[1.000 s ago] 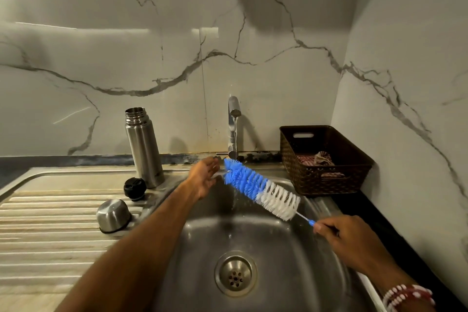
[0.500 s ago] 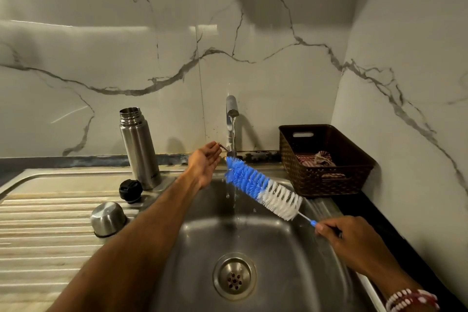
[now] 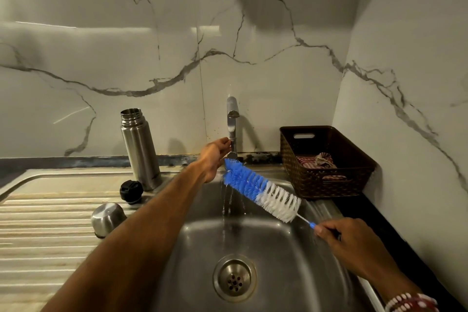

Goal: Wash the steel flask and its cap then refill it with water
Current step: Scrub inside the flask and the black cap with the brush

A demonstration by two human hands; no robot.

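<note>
Fingers (image 3: 226,142) of the left hand (image 3: 211,159) curl on the tap (image 3: 232,119) low down, prob. to turn the water (image 3: 228,200) up or down. The right hand (image 3: 352,243) pinches the thin end of the brush (image 3: 260,191), fingers tight on it. It holds the blue tip right under the tap, prob. b/c the brush has to get wet first. Water runs off the bristles into the sink (image 3: 291,273).

The flask (image 3: 140,149) stands open on the counter (image 3: 38,235), at the back, just left of the sink. No hand is on it. Its black plug (image 3: 131,191) sits just in front of it. The steel cap (image 3: 107,218) lies a bit nearer, mouth down I think. They are prob. set there to keep the sink free & to be close for the next step. I'd say the flask wash has not begun yet.

A basket (image 3: 329,185) sits right of the sink w/ a cloth (image 3: 316,161) in it, maybe for drying.

Hard to see:
- The tap knob is behind the left hand & the brush tip, so I can't tell just what part the fingers hold.
- Most of the brush handle is hidden in the right hand.
- Can't see inside the flask, so no idea if it's dirty or wet.
- The cloth shows only in part.
- The right wrist w/ beads (image 3: 410,301) is cut off at the bottom edge.
</note>
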